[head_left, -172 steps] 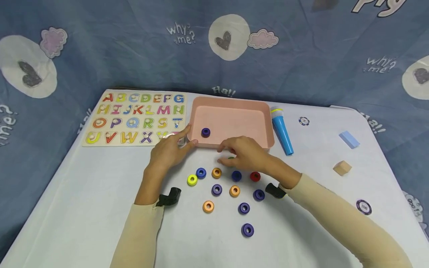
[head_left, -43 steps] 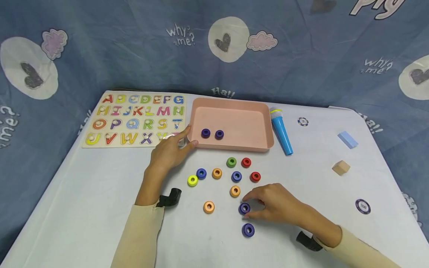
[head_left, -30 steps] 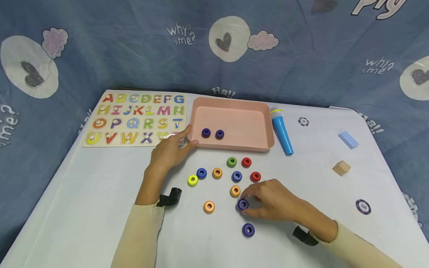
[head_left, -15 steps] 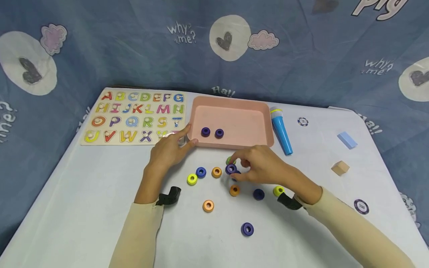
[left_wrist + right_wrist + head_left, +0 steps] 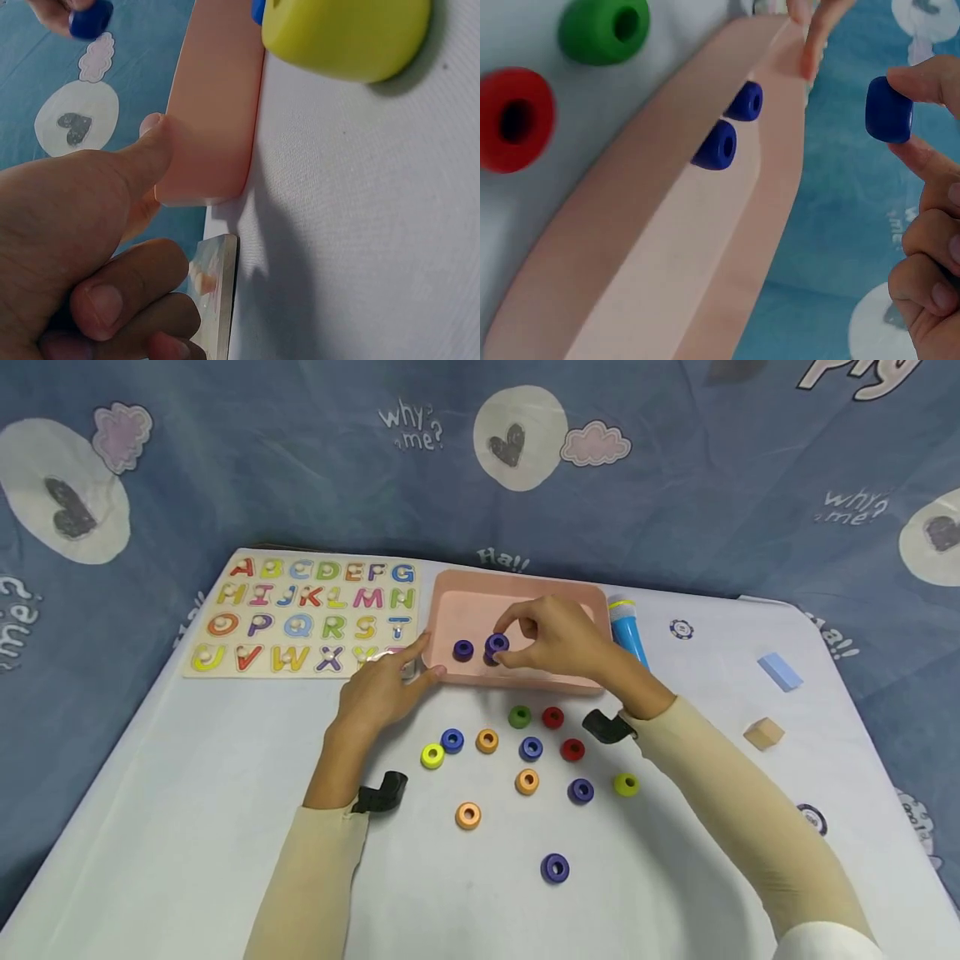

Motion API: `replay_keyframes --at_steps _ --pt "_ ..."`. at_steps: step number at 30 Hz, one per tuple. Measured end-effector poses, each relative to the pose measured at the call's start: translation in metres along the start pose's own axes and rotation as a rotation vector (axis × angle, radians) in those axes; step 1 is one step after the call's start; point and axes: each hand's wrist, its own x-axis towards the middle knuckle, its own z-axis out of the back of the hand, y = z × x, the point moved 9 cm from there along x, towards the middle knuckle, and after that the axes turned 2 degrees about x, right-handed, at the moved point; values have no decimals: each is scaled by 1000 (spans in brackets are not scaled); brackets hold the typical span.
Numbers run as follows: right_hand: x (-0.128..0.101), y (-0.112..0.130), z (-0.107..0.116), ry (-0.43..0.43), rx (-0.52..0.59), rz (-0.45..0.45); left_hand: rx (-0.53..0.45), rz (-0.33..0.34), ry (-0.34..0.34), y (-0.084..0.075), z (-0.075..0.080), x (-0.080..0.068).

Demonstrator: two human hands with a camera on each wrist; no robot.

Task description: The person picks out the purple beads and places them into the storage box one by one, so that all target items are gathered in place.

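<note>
My right hand (image 5: 555,635) pinches a dark blue-purple ring bead (image 5: 889,110) between thumb and forefinger, raised above the pink tray (image 5: 525,681). In the right wrist view two similar beads lie inside the tray: a lower bead (image 5: 718,145) and an upper bead (image 5: 746,102). From the head view, the held bead partly covers one of them; the other bead (image 5: 462,650) shows at its left. My left hand (image 5: 378,693) holds the tray's near left corner, thumb on the front wall and forefinger along the left side, its other fingers curled.
Several loose ring beads lie before the tray, among them a green bead (image 5: 519,717), a red bead (image 5: 573,749) and a purple bead (image 5: 555,868). An alphabet board (image 5: 300,618) is left; a blue toy microphone (image 5: 628,631), a blue block (image 5: 780,671) and a wooden block (image 5: 764,733) are right.
A second purple bead entered the tray earlier. My right hand then picked another from the table and carried it up over the tray. The left hand stays at the corner.
</note>
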Motion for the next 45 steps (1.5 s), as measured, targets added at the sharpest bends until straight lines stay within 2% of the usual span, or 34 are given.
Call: replay_keyframes --at_steps 6,14,20,33,39,45 --pt "25 -13 -4 24 19 -31 2 11 6 -1 1 2" --pt "51 -38 -17 77 -26 -121 16 2 11 -4 2 0" --pt "69 -57 -27 83 2 -193 28 8 10 -4 2 -1" --pt "78 -86 -49 124 18 -386 30 4 13 -7 -2 -1" --pt "79 -86 -47 120 20 -381 30 3 4 -6 -1 0" --pt "77 -77 -37 97 25 -321 33 9 4 -2 0 -1"
